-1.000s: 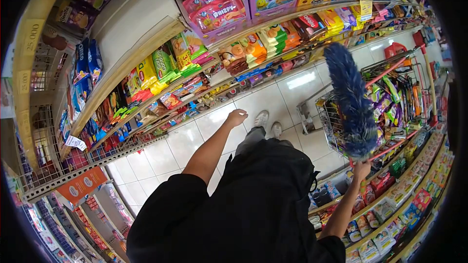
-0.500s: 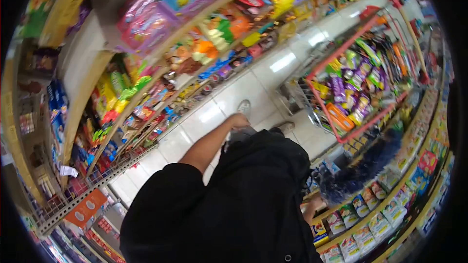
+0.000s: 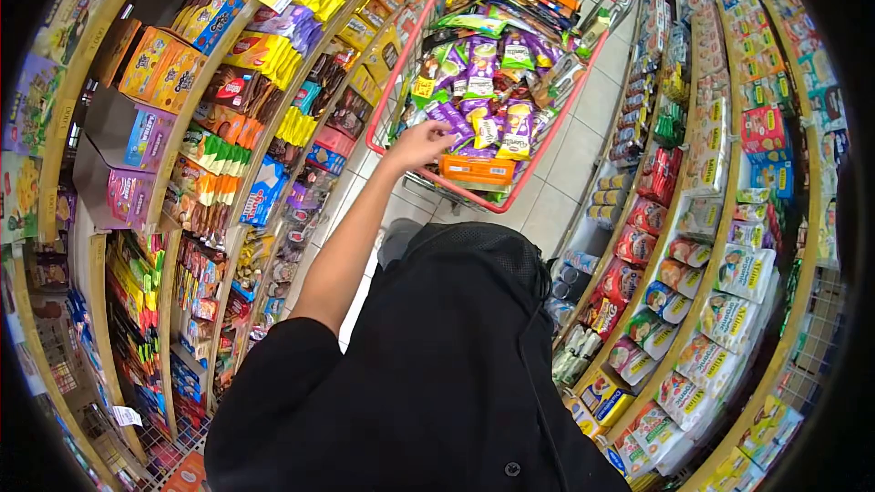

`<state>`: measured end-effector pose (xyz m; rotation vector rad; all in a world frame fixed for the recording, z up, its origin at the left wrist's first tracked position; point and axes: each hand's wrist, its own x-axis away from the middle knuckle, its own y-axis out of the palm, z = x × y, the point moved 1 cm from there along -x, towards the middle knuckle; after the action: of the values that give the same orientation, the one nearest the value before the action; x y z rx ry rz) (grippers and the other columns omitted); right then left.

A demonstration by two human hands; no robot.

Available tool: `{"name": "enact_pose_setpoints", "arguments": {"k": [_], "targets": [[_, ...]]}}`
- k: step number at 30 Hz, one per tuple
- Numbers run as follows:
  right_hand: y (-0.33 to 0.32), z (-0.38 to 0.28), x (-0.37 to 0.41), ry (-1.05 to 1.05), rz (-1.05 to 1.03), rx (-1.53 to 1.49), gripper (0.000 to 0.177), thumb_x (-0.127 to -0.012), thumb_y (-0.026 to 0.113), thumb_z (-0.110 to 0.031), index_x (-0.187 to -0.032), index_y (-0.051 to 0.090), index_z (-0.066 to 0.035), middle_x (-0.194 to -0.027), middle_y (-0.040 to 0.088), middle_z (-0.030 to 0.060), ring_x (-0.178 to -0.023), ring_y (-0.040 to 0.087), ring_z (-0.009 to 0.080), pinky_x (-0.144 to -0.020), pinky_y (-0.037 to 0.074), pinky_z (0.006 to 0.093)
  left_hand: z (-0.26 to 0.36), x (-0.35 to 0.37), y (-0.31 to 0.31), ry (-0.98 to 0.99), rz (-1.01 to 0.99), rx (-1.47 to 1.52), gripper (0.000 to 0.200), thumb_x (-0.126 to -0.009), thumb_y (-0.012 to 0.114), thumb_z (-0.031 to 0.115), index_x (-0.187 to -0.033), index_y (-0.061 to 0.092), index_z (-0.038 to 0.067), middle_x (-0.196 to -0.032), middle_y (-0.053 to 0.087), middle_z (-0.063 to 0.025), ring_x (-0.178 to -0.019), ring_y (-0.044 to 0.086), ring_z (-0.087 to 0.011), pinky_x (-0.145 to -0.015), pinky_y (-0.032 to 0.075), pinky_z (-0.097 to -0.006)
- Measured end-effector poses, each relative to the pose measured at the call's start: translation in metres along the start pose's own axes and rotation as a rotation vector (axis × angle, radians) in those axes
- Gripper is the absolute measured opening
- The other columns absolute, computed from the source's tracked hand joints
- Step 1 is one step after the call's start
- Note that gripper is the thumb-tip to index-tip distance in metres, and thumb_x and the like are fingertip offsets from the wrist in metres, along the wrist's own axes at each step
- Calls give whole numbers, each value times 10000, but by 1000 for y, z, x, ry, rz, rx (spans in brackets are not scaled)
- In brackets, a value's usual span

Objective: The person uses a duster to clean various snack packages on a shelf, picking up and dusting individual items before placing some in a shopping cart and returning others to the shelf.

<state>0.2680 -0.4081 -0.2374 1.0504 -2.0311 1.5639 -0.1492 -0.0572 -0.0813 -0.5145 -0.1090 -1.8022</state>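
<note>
My left hand [image 3: 422,145] reaches over the near left side of a shopping cart [image 3: 376,135] with a red rim. The fingers are loosely bent and apart, at the edge of a purple snack packet [image 3: 448,118]; I see nothing held in them. The cart is piled with purple, green and yellow packets. An orange box [image 3: 477,170] lies at its near end, just right of the hand. My right hand is out of view, with that arm hidden beside my black clothing.
Shelves of sweets and biscuits [image 3: 232,100] curve along the left. On the right, shelves hold cans, red packs [image 3: 635,248] and white pouches [image 3: 729,321]. A tiled floor [image 3: 556,196] shows between the cart and the right shelves.
My view has turned, bringing the cart to the middle. My left hand has moved forward from beside my leg to the cart. My right hand and the fluffy blue duster near it have left view.
</note>
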Motion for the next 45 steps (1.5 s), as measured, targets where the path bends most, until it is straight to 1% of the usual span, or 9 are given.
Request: {"name": "enact_pose_setpoints", "arguments": {"k": [5, 10, 15, 19, 23, 24, 29, 41, 45], "targets": [[9, 28, -37, -120, -32, 203, 264, -790, 540, -281, -755, 606, -28, -599, 537, 59, -442, 504, 166, -372, 339, 297, -9, -31, 49, 218, -41, -780, 474, -672, 734, 295, -1089, 618, 100, -1116, 569, -196, -1028, 554, -332, -877, 458, -397], [28, 31, -78, -307, -29, 207, 270, -791, 543, -293, -737, 603, -35, -581, 528, 54, -434, 496, 163, -369, 332, 294, -22, -22, 72, 130, 111, -957, 468, -617, 758, 266, -1062, 637, 188, -1125, 484, -154, -1060, 479, -343, -874, 441, -448], [-12, -83, 3, -248, 111, -137, 417, -806, 549, -362, -752, 579, 51, -644, 590, 177, -623, 564, 356, -596, 426, 434, -16, -15, 74, 295, 189, -958, 381, -560, 777, 194, -907, 630, 144, -1033, 477, -102, -990, 476, -298, -776, 447, -443], [8, -133, -35, -502, 402, -229, 448, -831, 540, -379, -834, 585, 66, -833, 639, 191, -752, 587, 378, -665, 439, 430, -4, 12, 65, 404, 361, -607, 310, -586, 749, 113, -867, 617, 122, -867, 558, -85, -843, 541, -307, -756, 442, -431], [6, -214, -72, -178, -167, -528, 438, -841, 534, -492, -689, 486, -85, -469, 417, 17, -365, 419, 168, -352, 352, 305, -1, 42, 56, 106, 486, 299, 366, -776, 699, 187, -1074, 560, 29, -999, 621, -69, -930, 599, -237, -799, 477, -337], [6, -240, -59, -164, -208, -601, 438, -846, 518, -525, -664, 407, -143, -434, 256, -57, -300, 260, 81, -292, 208, 232, 6, 51, 55, 49, 437, 592, 410, -876, 599, 274, -1154, 502, -10, -1064, 607, -62, -945, 604, -188, -806, 486, -290], [12, -304, -30, -310, -502, -468, 404, -902, 430, -477, -824, 441, -81, -466, 288, -46, -349, 292, 88, -326, 238, 245, 12, 102, 42, -33, -135, 1669, 523, -904, 494, 336, -1350, 356, 100, -1029, 498, -54, -812, 488, -156, -678, 439, -286], [57, -194, -40, -43, -494, -331, 347, -872, 514, -363, -637, 340, -174, -494, 329, -27, -357, 315, 98, -321, 250, 252, -7, 160, 8, 109, -409, 1759, 714, -855, 370, 636, -1330, 376, 103, -1140, 491, -158, -710, 427, -188, -551, 394, -276], [48, -103, -68, -167, -493, 23, 305, -867, 494, -375, -708, 446, -119, -535, 412, 45, -396, 390, 176, -358, 312, 309, -14, 182, -12, 357, -422, 1657, 802, -799, 418, 694, -1388, 297, 164, -1303, 371, -219, -1038, 490, -385, -716, 468, -409]]}}
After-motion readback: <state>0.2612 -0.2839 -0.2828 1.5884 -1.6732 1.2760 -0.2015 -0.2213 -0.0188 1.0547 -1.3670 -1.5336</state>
